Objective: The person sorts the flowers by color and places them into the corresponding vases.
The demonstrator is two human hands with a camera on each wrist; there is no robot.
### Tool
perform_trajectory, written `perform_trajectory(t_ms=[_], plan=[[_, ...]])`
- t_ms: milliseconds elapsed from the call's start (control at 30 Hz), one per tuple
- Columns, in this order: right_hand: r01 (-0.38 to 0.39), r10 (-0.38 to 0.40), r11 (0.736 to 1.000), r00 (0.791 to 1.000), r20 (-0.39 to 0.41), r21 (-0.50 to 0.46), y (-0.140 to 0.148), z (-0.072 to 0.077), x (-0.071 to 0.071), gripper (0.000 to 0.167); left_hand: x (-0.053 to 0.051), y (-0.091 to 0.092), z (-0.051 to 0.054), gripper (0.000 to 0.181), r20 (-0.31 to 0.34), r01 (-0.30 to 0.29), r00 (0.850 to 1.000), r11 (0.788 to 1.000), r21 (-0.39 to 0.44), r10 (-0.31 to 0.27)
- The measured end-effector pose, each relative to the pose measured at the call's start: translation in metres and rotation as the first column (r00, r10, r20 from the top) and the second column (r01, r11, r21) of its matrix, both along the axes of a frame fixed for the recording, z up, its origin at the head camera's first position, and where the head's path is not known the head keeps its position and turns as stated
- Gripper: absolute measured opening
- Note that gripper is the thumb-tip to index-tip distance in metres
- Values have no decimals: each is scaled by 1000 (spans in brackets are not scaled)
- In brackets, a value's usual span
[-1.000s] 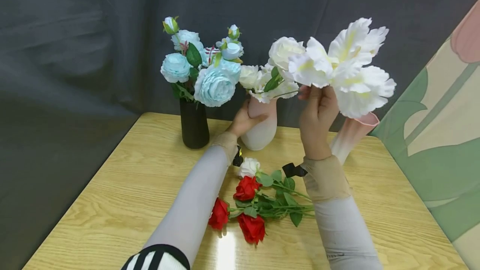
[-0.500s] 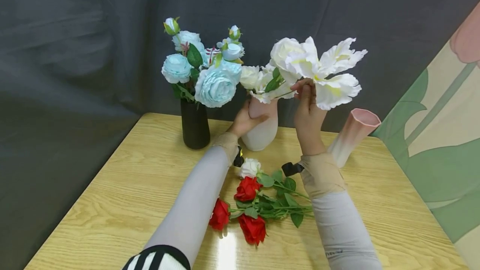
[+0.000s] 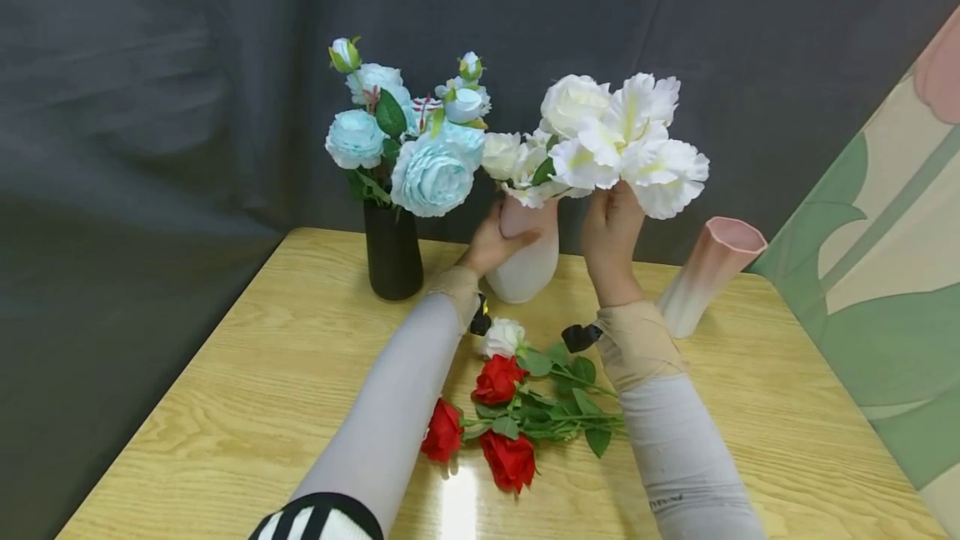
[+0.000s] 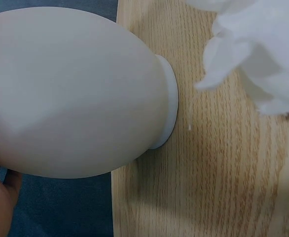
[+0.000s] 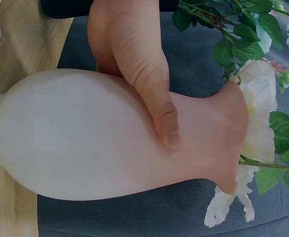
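My left hand (image 3: 495, 242) grips a white vase with a pink neck (image 3: 536, 261), its thumb lying across the upper body; the right wrist view shows this thumb (image 5: 157, 106) on the vase. White blooms and leaves stand in its mouth, including a white rose (image 3: 573, 104). Right of the vase, my right hand (image 3: 613, 236) pinches a large ruffled white flower (image 3: 663, 173) just under its bloom. The petals overlap the vase's other flowers in the head view. Most of the held stem is hidden, so I cannot tell whether it is in the vase.
A black vase (image 3: 393, 257) with light blue flowers (image 3: 435, 173) stands at the left. At the right is a fluted pink-and-white vase (image 3: 701, 282). Several red roses (image 3: 510, 461) and a white rose (image 3: 504, 337) lie on the wooden table (image 3: 247, 390) between the forearms.
My right hand has brought the ruffled white flower leftward, toward the vase, and its bloom has turned. My left hand keeps its grip on the vase in the same place.
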State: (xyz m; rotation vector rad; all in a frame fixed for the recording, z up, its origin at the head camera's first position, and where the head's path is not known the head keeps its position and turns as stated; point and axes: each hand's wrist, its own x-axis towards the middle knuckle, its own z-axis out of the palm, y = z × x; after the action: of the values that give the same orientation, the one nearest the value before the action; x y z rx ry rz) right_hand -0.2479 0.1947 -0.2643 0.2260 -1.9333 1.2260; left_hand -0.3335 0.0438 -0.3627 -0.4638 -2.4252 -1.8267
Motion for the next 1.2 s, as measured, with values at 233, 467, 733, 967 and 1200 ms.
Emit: perform_trajectory(t_ms=[233,467,733,967,1200], plan=[[3,-1,998,999,-33,62,-3,3,-8,28,-3,3,2,82,14,35,999,995,93,-36],[18,-21,997,999,40,76,-4,-1,-11,24,-3,2,4,82,15,40,999,996,80,-41],[15,-13,994,1000,-25,108,-5,-2,-18,22,-7,2,4,86,-13,55,998,994,99,-54],[-8,2,996,998,56,94,-6,-5,-20,20,-2,-2,2,87,10,32,999,999,35,-32],[-11,-33,985,967,254,169,-6,-14,-29,19,-2,-4,2,86,3,11,1000,1000,-21,-11]])
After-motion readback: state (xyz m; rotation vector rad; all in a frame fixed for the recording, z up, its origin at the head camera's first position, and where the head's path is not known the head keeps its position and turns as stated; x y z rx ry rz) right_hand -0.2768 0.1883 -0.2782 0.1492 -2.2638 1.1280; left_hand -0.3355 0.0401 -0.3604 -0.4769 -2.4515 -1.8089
